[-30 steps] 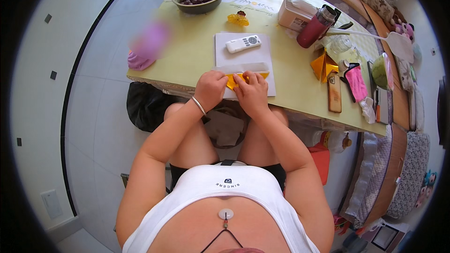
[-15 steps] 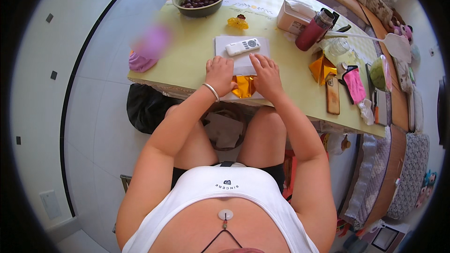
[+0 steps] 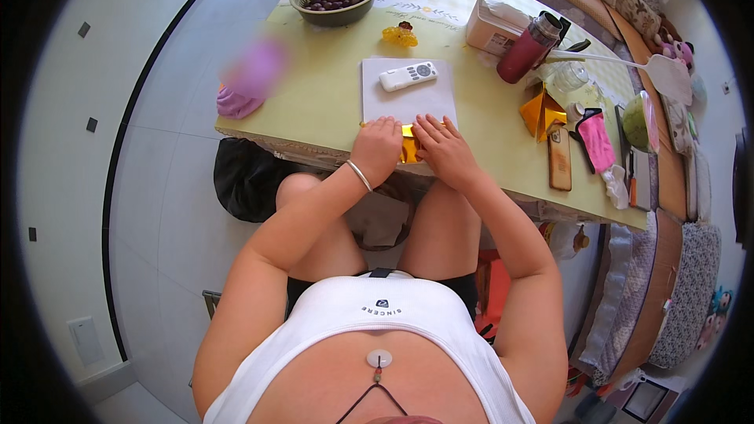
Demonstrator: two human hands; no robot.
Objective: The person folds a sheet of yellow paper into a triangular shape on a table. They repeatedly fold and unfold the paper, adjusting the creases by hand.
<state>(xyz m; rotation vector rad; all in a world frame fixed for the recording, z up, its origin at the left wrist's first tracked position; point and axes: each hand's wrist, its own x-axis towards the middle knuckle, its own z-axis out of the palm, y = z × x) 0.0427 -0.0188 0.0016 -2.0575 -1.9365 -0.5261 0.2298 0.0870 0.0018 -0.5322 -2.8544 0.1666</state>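
Lays L hand (image 3: 378, 149) (can't tell grip) & R hand (image 3: 446, 149) (fingers apart, unclamped) on foil (image 3: 408, 146) at near end of paper (image 3: 408, 104), w/ remote (image 3: 408, 76) atop paper

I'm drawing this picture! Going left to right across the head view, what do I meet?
Purple cloth, green basket, left hand, gold foil, right hand, red flask, pink cloth, green melon.

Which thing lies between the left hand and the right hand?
In the head view, shiny gold sheet shows between left hand and right hand.
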